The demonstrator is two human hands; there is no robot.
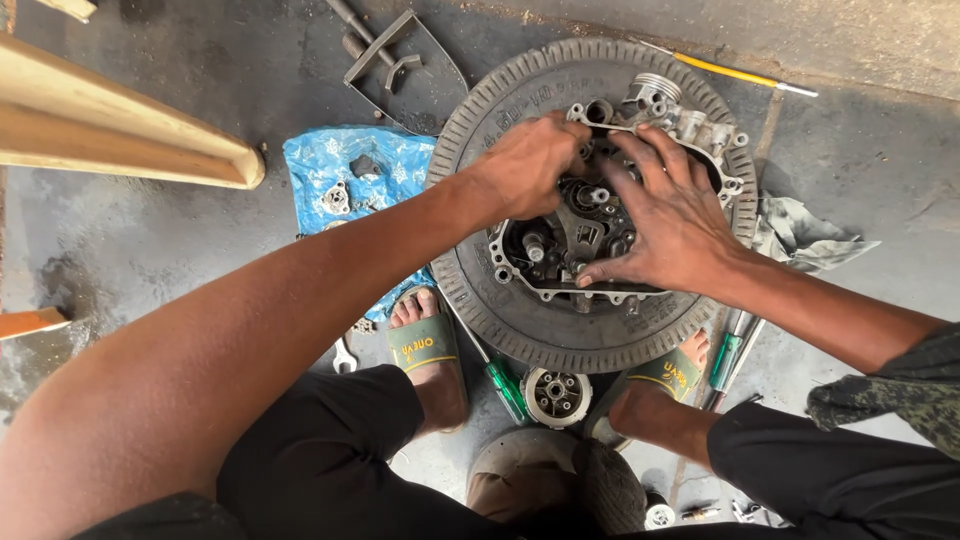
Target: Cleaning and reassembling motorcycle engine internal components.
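An open metal engine case [560, 255] with greasy gears and shafts inside lies on a tyre [480, 110] on the concrete floor. My left hand [528, 163] is curled over the case's upper left edge, fingers bent down into the parts; what it grips is hidden. My right hand [668, 222] lies spread flat across the case's right half, fingertips touching the gears near the middle. Both forearms reach in from below.
A blue plastic sheet [385, 160] with small metal parts lies left of the tyre. A round clutch part [556, 396] and green-handled screwdrivers [508, 390] lie by my sandalled feet. A yellow-handled tool [735, 73] is at the top, a rag [805, 235] at right, a wooden beam [120, 135] at left.
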